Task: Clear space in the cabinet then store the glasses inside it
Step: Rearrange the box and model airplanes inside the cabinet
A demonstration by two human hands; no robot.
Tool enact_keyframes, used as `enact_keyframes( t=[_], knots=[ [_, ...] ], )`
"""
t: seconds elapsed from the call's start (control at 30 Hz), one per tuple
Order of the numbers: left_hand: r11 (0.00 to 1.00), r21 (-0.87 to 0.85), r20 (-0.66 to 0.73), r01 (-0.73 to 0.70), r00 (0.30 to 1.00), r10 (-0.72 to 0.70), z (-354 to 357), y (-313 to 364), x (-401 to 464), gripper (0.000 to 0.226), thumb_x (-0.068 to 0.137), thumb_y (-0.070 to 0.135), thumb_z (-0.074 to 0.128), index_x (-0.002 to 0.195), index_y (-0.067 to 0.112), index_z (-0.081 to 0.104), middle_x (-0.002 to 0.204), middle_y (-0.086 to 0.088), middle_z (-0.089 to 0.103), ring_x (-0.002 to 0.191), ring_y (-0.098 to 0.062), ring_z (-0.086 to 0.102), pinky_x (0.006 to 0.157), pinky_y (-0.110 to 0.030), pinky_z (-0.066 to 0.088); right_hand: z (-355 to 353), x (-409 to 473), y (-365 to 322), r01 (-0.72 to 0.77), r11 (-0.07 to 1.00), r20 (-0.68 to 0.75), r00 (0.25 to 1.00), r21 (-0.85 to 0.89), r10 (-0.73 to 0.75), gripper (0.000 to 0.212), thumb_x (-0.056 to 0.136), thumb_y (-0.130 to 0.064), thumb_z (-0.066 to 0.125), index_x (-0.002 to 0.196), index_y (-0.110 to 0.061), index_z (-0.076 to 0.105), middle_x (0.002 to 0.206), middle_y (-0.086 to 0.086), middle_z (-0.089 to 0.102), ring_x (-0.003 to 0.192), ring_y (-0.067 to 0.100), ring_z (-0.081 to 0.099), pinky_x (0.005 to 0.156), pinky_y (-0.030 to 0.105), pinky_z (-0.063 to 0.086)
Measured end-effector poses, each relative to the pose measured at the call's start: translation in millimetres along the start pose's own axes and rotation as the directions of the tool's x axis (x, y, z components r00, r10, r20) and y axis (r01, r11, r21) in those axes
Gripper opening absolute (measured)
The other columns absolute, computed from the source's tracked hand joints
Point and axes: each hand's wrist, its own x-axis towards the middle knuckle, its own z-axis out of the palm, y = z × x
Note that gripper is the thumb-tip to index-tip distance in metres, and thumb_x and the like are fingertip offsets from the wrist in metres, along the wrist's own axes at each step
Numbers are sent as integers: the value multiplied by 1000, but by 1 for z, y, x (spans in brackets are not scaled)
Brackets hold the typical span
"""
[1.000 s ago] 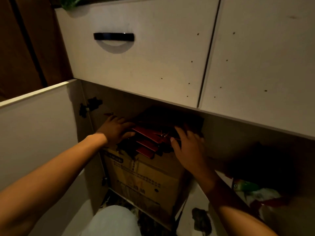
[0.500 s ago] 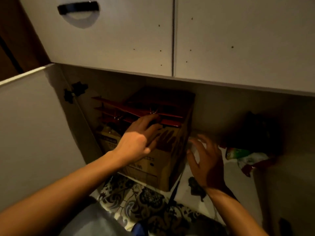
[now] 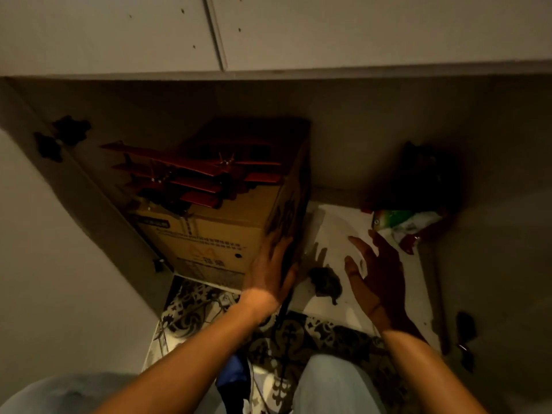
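- Head view: I look down into the open cabinet [image 3: 373, 138], its white floor [image 3: 334, 228] dim under the shadow of the drawer fronts above.
- A cardboard box [image 3: 215, 234] stands on the left side of the cabinet floor, upright, with printed text on its front face.
- A red model plane [image 3: 191, 177] with stacked wings rests on top of the box, its wings pointing left toward the cabinet's side wall.
- My left hand [image 3: 268, 273] lies flat against the box's lower right corner, fingers stretched up along the edge; it presses on the cardboard and grips nothing.
- My right hand [image 3: 376, 279] is spread wide, fingers fanned, above the bare white floor just right of the box; it is empty and apart from the cardboard.
- Between my two hands a dark crumpled lump [image 3: 325, 283] sits on the floor near the front edge.
- A green, white and red packet [image 3: 403, 224] lies beyond my right fingertips, near the back right, with a dark shape [image 3: 424, 171] behind it that I cannot make out.
- The open door [image 3: 59, 249] hangs at my left, its black hinge [image 3: 62, 135] at the top.
- Patterned tiles [image 3: 298, 333] show below the cabinet, between my knees.
- I see no glasses anywhere here, so I cannot tell where they are.
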Motion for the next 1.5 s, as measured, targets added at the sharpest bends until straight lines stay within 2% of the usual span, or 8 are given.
enact_keyframes(
  t=[0.37,0.83,1.0,1.17,1.27,1.37,1.43,1.5],
  knots=[
    [988,23,91,153,984,-155,86,-35,-27,61,93,53,43,146,23,40,152,-11,40,115,-37,60,78,-44,58,28,-26,57,-22,997,79,997,79,16,57,93,-55,46,149,-44,39,161,-2,28,143,27,34,110,52,41],
    [979,99,250,177,948,-197,154,-87,-29,66,93,45,45,155,24,33,150,-10,40,111,-32,60,82,-43,57,135,-8,101,39,995,302,953,-96,-8,64,89,-44,65,148,-26,48,155,11,42,133,35,49,104,44,49],
    [967,77,336,245,906,-256,162,-87,-40,66,97,56,40,157,37,19,165,-1,17,139,-29,40,99,-48,52,169,-4,98,84,982,321,947,-167,-27,69,85,-54,45,144,-21,53,148,14,49,123,37,56,91,43,57],
    [955,101,363,277,884,-295,168,-97,-49,70,101,39,50,159,40,11,167,7,8,144,-29,29,113,-44,38,189,2,93,109,977,412,911,-183,-25,59,95,-42,56,150,-22,45,159,7,34,147,29,30,116,47,30],
    [955,94,347,282,889,-297,169,-94,-49,68,101,32,50,159,38,14,166,3,13,141,-31,33,110,-44,40,202,3,107,186,974,475,874,-132,-102,53,100,-40,47,150,-22,44,155,7,41,140,30,43,114,45,35],
    [948,85,318,307,893,-318,175,-98,-53,68,99,25,52,158,37,19,164,-2,18,135,-34,41,103,-45,49,210,-4,122,119,973,452,869,199,-199,47,103,-36,41,147,-19,44,139,12,53,114,30,60,93,40,46],
    [928,76,340,364,866,-367,179,-105,-60,69,96,21,56,156,37,25,161,-3,22,129,-33,49,91,-42,54,203,-7,113,-24,1000,567,824,-14,27,53,85,-28,56,137,-20,58,132,13,60,110,37,61,87,43,51],
    [919,63,358,390,851,-386,181,-111,-67,70,94,15,55,155,36,28,159,-2,24,123,-32,55,85,-40,55,205,-6,114,-329,932,502,838,152,214,50,81,-25,52,128,-14,65,114,10,68,99,31,69,82,37,53]
  ],
)
